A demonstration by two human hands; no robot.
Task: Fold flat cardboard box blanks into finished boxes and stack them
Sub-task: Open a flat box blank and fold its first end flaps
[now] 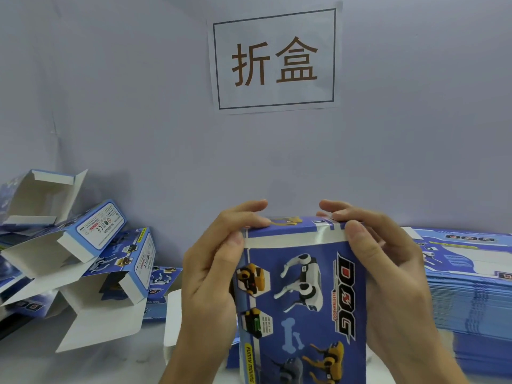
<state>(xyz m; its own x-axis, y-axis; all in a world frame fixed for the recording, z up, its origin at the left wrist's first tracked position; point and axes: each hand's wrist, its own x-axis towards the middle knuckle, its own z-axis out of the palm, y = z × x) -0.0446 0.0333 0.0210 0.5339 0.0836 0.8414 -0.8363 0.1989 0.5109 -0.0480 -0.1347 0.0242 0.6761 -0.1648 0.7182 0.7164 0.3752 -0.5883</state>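
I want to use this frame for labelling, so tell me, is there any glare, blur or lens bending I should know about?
Head view: even, soft light with faint shadows only; a pale sheen runs across the top fold of the box between the left hand and right hand; fingertips look slightly smeared; the wide lens bows the stack of flat blanks and the pile of folded boxes at the edges; the wall sign reads sharp.

hands (299, 273) grip upright box (302, 295) | flat blanks (468, 295) right
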